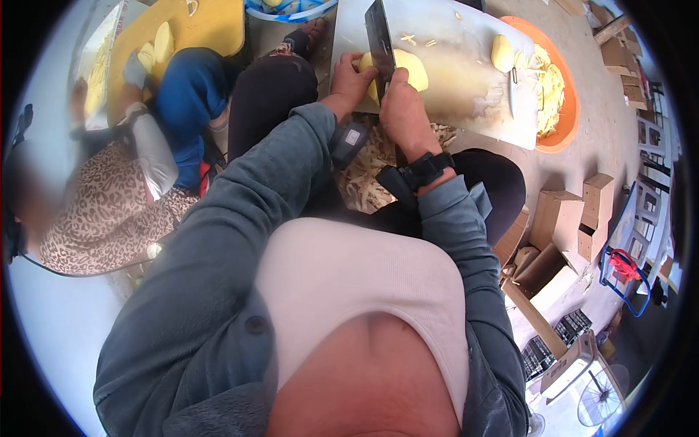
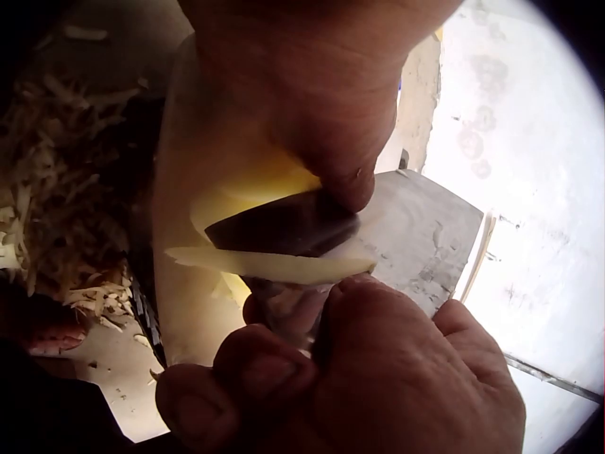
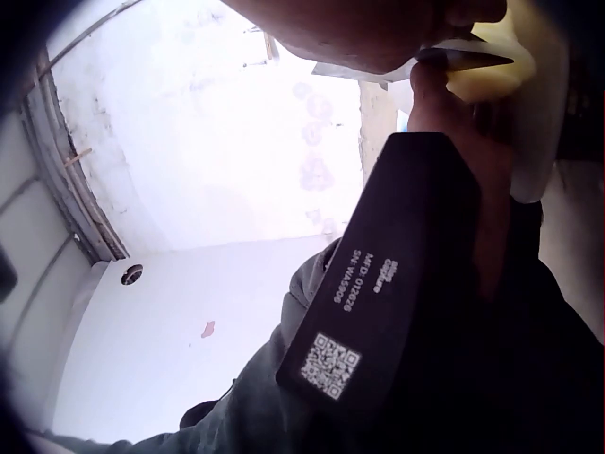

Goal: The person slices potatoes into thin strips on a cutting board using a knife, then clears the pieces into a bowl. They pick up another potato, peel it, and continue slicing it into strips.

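Observation:
A cleaver (image 1: 380,44) stands edge-down in a peeled potato (image 1: 413,70) on a white cutting board (image 1: 451,91). My right hand (image 1: 408,113) grips the cleaver, its fingers curled. On the blade's other side, my left hand (image 1: 352,81) holds the potato, fingertips close to the blade. In the left wrist view the left hand (image 2: 302,85) is above the blade, with the curled right hand (image 2: 378,369) below. A thin potato slice (image 2: 274,265) lies along the blade by the right thumb. The right wrist view shows the blade (image 3: 463,60) only partly; hands hide the handle.
Another potato piece (image 1: 502,52) and a peeler (image 1: 513,95) lie on the board. An orange basin (image 1: 571,95) holds potato shreds; peelings (image 1: 364,186) lie below. At left, another person sits by a yellow board (image 1: 211,29) with potatoes. Cardboard boxes (image 1: 557,218) stand to the right.

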{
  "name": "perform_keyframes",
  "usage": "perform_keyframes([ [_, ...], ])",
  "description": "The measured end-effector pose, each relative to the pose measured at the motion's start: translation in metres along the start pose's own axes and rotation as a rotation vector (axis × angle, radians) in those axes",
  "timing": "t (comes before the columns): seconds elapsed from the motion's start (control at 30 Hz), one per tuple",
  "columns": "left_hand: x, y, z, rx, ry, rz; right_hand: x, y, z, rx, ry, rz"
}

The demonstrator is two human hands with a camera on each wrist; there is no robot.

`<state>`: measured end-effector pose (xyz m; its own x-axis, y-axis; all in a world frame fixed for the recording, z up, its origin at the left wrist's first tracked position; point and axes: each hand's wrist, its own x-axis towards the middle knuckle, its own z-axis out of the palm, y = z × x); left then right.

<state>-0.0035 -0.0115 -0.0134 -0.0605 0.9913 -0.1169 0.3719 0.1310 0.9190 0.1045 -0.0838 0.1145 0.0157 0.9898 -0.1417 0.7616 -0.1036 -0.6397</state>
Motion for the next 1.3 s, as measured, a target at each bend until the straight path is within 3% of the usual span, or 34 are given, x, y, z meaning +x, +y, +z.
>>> perform_keyframes([
  [0.27,-0.001,0.002,-0.001,-0.114,0.002,-0.044,-0.006,0.001,0.001,-0.025,-0.026,0.019],
  [0.37,0.000,0.001,0.000,-0.134,-0.001,-0.039,-0.005,0.009,0.008,-0.037,0.041,-0.060],
  [0.6,-0.002,0.002,-0.001,-0.064,-0.007,0.010,0.002,0.008,0.011,-0.028,0.036,-0.048],
  [0.77,-0.005,0.010,-0.004,-0.133,-0.020,-0.083,0.004,0.012,0.013,-0.023,0.045,-0.063],
  [1.07,-0.008,0.011,-0.002,-0.112,-0.010,-0.042,0.000,0.006,0.009,-0.026,-0.050,0.035],
  [1.13,-0.009,0.012,-0.003,-0.122,-0.016,-0.045,0.002,0.013,0.015,-0.073,0.018,-0.067],
  [1.3,-0.005,0.005,0.000,-0.144,-0.013,-0.027,0.008,0.010,0.016,-0.050,0.005,-0.042],
])
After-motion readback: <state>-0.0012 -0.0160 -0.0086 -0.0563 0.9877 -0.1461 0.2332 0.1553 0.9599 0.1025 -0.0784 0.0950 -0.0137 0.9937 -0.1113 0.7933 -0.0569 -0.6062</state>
